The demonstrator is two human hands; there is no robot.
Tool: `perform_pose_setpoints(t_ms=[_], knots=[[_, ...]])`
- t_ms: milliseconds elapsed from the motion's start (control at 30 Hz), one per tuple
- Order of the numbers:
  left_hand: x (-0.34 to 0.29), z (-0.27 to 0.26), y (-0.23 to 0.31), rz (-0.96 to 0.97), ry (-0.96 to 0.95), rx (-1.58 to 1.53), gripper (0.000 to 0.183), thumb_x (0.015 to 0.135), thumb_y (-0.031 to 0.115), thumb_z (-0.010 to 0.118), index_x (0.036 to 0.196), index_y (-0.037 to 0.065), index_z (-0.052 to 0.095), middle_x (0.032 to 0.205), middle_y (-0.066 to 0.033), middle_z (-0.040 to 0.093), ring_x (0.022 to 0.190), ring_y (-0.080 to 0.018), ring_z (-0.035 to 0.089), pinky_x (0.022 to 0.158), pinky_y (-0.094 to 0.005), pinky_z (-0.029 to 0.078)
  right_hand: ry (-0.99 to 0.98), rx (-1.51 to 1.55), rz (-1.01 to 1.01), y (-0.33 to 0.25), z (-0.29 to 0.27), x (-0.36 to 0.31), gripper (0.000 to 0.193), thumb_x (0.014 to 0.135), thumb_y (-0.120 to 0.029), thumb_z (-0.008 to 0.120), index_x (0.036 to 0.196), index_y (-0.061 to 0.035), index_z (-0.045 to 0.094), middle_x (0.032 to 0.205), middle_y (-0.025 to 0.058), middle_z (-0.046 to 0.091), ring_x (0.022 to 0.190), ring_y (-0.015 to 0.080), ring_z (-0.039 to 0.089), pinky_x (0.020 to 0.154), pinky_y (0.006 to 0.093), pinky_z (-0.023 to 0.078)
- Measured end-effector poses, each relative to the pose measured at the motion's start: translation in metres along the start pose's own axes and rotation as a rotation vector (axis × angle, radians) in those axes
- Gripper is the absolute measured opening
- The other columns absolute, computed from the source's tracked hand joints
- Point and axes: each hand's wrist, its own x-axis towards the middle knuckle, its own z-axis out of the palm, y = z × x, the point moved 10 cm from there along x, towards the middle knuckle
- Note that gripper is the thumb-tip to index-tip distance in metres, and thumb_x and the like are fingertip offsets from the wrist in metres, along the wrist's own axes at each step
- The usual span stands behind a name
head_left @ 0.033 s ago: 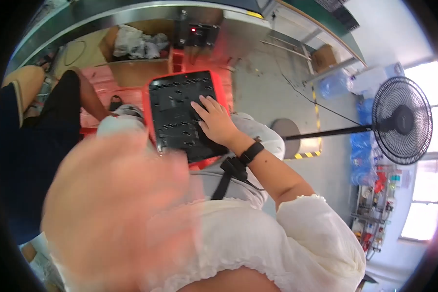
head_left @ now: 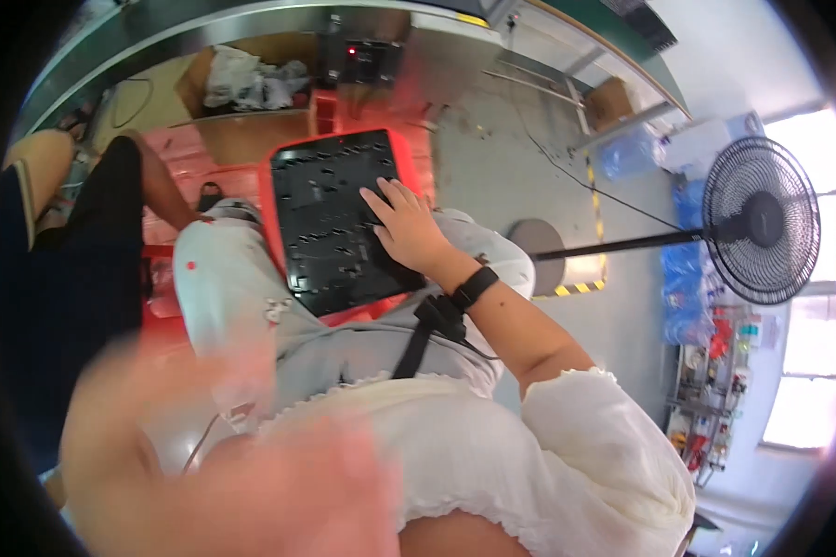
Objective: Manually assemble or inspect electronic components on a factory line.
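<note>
A flat black panel (head_left: 320,265) with rows of small slots and raised details rests on a red tray or bin (head_left: 268,200) over my lap. My right hand (head_left: 411,227) lies on the panel's right side, palm down, fingers stretched and slightly spread. A black band with a small device is strapped round that wrist. My left hand (head_left: 288,497) is raised close to the camera at the lower left, heavily smeared by motion. Whether its fingers are apart or closed does not show, nor whether it holds anything.
A co-worker's legs (head_left: 111,186) are close on my left. Ahead, under a metal bench edge (head_left: 251,26), stands a cardboard box (head_left: 255,137) with plastic bags. A black standing fan (head_left: 762,220) is at right, with a cable across the floor.
My blurred left hand has moved down, uncovering my left knee and more of the panel's near edge. My right hand stays on the panel. The whole view has shifted slightly.
</note>
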Motion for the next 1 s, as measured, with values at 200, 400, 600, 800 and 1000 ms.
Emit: perform_pose_setpoints(t_ms=[200, 400, 600, 800, 1000], knots=[[0.063, -0.026, 0.040, 0.217, 0.154, -0.086, 0.046, 0.066, 0.033, 0.069, 0.092, -0.004, 0.060, 0.084, -0.0161, 0.063, 0.080, -0.0316, 0.060, 0.074, -0.0276, 0.047, 0.021, -0.058, 0.100, 0.015, 0.012, -0.023, 0.058, 0.072, -0.014, 0.058, 0.126, -0.0054, 0.037, 0.126, 0.0252, 0.034, 0.113, 0.0381, 0.037, 0.091, 0.0478, 0.034], [0.128, -0.009, 0.017, 0.087, 0.078, -0.241, 0.041, 0.065, 0.031, 0.067, 0.088, -0.001, 0.057, 0.079, -0.0154, 0.059, 0.071, -0.0290, 0.057, 0.066, -0.0297, 0.044, -0.015, -0.058, 0.187, 0.026, 0.037, -0.048, 0.064, 0.072, -0.012, 0.058, 0.130, -0.0087, 0.032, 0.127, 0.0278, 0.030, 0.114, 0.0417, 0.035, 0.089, 0.0474, 0.037], [0.060, -0.010, 0.025, -0.111, -0.046, -0.351, 0.036, 0.063, 0.028, 0.065, 0.084, 0.002, 0.054, 0.074, -0.0147, 0.056, 0.063, -0.0265, 0.054, 0.057, -0.0318, 0.041, -0.001, -0.017, 0.220, 0.028, 0.031, -0.055, 0.067, 0.072, -0.013, 0.059, 0.132, -0.0092, 0.029, 0.130, 0.0295, 0.026, 0.117, 0.0427, 0.033, 0.091, 0.0484, 0.036], [0.056, -0.006, 0.019, -0.331, -0.163, -0.416, 0.032, 0.061, 0.026, 0.063, 0.080, 0.004, 0.051, 0.068, -0.0139, 0.052, 0.055, -0.0239, 0.050, 0.048, -0.0339, 0.038, 0.445, 0.179, 0.070, -0.004, -0.122, -0.032, 0.044, 0.071, -0.013, 0.065, 0.109, -0.0005, 0.047, 0.105, 0.0191, 0.047, 0.101, 0.0352, 0.044, 0.084, 0.0415, 0.038], [0.037, -0.010, 0.017, -0.563, -0.264, -0.436, 0.028, 0.059, 0.024, 0.062, 0.077, 0.007, 0.049, 0.064, -0.0134, 0.050, 0.048, -0.0218, 0.048, 0.040, -0.0356, 0.035, 0.997, 0.327, -0.164, -0.029, -0.310, -0.085, 0.023, 0.079, -0.009, 0.056, 0.101, -0.0040, 0.054, 0.104, 0.0095, 0.053, 0.088, 0.0184, 0.052, 0.064, 0.0265, 0.044]])
